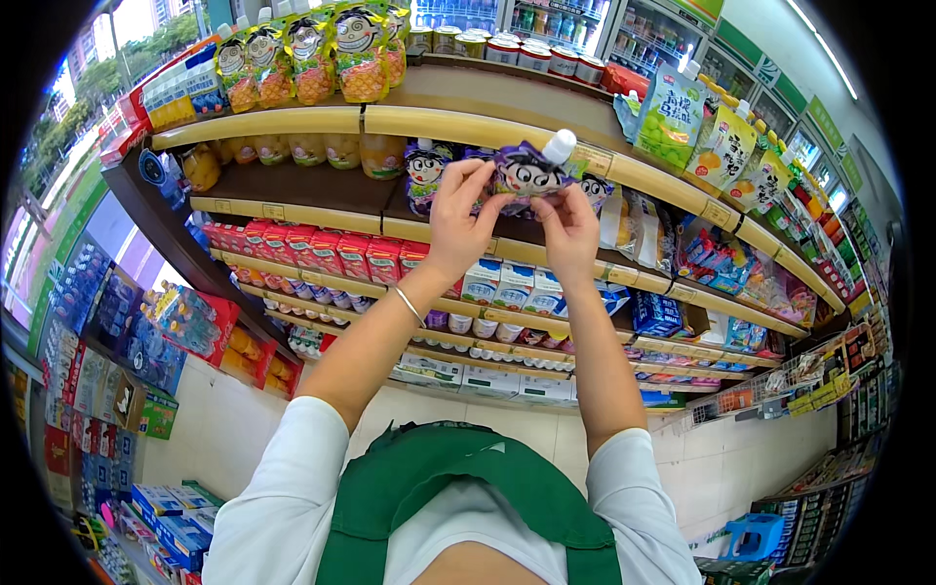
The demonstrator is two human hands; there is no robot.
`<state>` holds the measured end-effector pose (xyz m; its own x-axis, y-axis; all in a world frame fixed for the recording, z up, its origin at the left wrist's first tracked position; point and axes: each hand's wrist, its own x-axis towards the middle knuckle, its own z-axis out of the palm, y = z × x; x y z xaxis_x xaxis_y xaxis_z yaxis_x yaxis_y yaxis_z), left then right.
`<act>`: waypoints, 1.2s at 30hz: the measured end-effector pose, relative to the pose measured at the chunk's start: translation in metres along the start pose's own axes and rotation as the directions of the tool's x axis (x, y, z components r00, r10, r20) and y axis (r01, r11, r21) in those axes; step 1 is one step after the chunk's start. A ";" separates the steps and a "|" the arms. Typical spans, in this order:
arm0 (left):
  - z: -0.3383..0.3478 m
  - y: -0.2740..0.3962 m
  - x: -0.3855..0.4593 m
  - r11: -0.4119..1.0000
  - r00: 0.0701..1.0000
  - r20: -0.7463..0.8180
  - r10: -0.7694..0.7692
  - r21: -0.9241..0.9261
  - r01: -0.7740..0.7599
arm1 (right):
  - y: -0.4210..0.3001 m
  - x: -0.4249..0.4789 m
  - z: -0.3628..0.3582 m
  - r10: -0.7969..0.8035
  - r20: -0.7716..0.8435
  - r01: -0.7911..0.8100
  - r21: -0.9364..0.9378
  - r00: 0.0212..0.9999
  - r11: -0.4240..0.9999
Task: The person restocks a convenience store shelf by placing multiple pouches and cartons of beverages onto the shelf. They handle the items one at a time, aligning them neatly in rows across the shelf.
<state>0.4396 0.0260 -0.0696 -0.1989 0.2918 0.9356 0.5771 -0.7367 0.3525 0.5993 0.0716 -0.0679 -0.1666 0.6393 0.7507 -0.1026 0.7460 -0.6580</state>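
Observation:
Between both hands I hold a purple spouted drink pouch [528, 175] with a cartoon face and a white cap [559, 146]. It is tilted, the cap pointing up and to the right. My left hand [466, 219] pinches its left side. At the lower right edge, the fingertips of my right hand [569, 227] grip it. Another purple pouch [425, 172] stands on the second shelf, left of my left hand. One more purple pouch [596, 191] shows behind my right hand. My fingers and the held pouch partly hide the pouches behind.
Pineapple-print pouches [358, 51] stand on the top shelf at left, green and yellow pouches [669, 121] at right. Jars of fruit [307, 150] line the second shelf. Red cartons [340, 251] and white milk cartons [512, 285] fill a lower shelf. A blue stool [755, 536] is at lower right.

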 end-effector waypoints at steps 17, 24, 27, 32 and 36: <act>-0.053 -0.076 0.132 0.944 0.990 0.064 0.127 0.298 -0.140 | 0.005 0.198 0.108 0.025 -0.060 -0.043 -0.309 0.998 0.950; -0.059 -0.079 0.117 0.903 0.968 0.197 0.157 0.369 -0.222 | 0.027 0.216 0.124 0.205 0.016 -0.179 -0.425 0.979 0.887; -0.059 -0.083 0.116 0.888 0.957 0.212 0.198 0.375 -0.267 | 0.030 0.216 0.127 0.209 0.014 -0.190 -0.363 0.978 0.912; -0.057 -0.083 0.114 0.878 0.950 0.205 0.235 0.374 -0.298 | 0.036 0.218 0.123 0.216 0.004 -0.199 -0.371 0.976 0.907; -0.057 -0.084 0.114 0.879 0.948 0.223 0.227 0.373 -0.298 | 0.031 0.214 0.121 0.174 0.006 -0.140 -0.567 0.985 0.812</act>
<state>0.3233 0.0864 0.0083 0.1191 0.2455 0.9621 0.8619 -0.5066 0.0225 0.4422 0.2091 0.0650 -0.1875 0.7580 0.6248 0.4956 0.6221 -0.6060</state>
